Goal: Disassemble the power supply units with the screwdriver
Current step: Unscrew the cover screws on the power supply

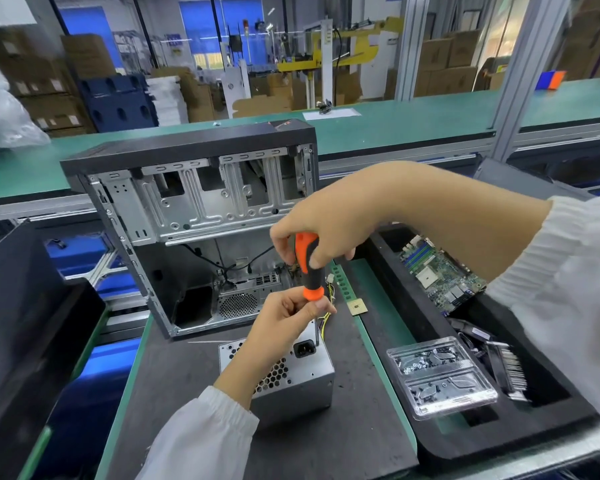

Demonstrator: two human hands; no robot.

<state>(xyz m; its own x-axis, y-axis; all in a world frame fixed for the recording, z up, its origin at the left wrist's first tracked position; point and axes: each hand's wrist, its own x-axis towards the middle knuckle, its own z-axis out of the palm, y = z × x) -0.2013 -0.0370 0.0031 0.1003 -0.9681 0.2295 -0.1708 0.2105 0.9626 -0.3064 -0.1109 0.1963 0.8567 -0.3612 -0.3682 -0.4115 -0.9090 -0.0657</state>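
Power supply unit (291, 379), a grey metal box with a honeycomb vent and a black socket on its near face, sits on the dark mat (343, 427) directly below both hands, just in front of the open computer case (194, 216). Yellow and black wires (328, 306) run from its far end toward the case. Above it stands the screwdriver (309, 268), upright, its orange and black handle held over the unit's far top edge; the shaft and tip are hidden behind the fingers. The right hand (326, 233) wraps round the upper part of the handle from the right, fingers curled on it. The left hand (288, 317) reaches up from below, across the unit's vented face, and pinches the orange collar at the handle's lower end with thumb and fingertips. To the right, a black tray (499, 441) carries a green circuit board (440, 275), a clear plastic box of small metal parts (440, 375) and a finned heatsink (510, 372). A small square chip (357, 306) lies on the mat's right edge, near the wires.
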